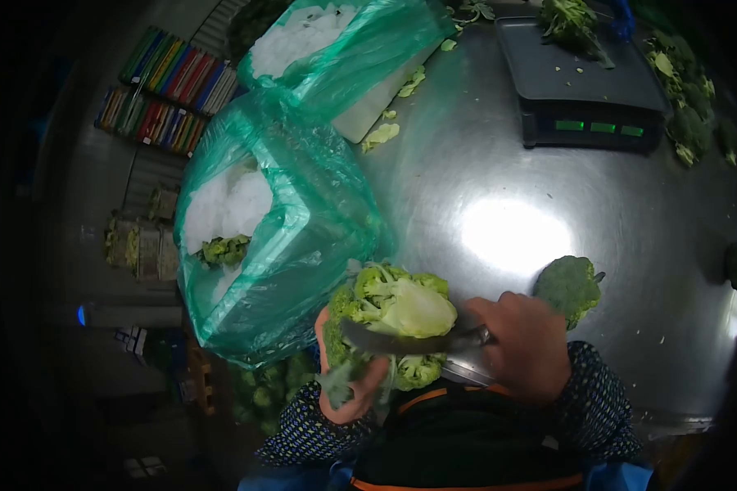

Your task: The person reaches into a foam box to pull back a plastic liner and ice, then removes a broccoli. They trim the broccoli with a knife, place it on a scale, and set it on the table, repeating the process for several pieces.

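My left hand (354, 391) is closed around a head of broccoli (420, 308), its thick pale stem turned up toward me. In my right hand (526, 344) is a knife (377, 337), gripped by the handle. The dark blade lies across the broccoli just below the stem, overlapping it in this view. A loose leaf (336, 385) hangs by my left fingers. Just beyond my right hand, another broccoli head (568, 288) rests on the steel table (434, 196).
Left of the table surface stands a green plastic bag (303, 245) holding ice and some broccoli. Behind it is a second green bag (418, 41) with ice. A digital scale (598, 102) carries a leafy broccoli (571, 24); more broccoli (689, 123) lies to its right. Leaf scraps (381, 135) are scattered about.
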Action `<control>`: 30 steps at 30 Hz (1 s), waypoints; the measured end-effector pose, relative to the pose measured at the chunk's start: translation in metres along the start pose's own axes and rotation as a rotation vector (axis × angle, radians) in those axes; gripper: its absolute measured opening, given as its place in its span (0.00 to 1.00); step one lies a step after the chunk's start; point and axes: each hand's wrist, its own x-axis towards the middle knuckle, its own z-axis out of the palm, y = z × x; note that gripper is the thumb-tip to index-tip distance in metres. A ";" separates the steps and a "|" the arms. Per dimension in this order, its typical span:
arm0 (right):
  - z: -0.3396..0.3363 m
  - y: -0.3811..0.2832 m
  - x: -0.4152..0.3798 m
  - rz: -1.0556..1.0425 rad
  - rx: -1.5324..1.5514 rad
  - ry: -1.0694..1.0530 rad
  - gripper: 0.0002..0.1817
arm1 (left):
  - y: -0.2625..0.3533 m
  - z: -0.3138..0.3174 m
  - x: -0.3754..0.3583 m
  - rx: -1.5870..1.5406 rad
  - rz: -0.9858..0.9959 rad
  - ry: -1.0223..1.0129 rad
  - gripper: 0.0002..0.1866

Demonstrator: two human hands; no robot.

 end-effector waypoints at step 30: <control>0.021 0.009 -0.003 0.306 0.557 0.106 0.12 | 0.048 -0.061 0.022 -0.559 0.046 -0.108 0.27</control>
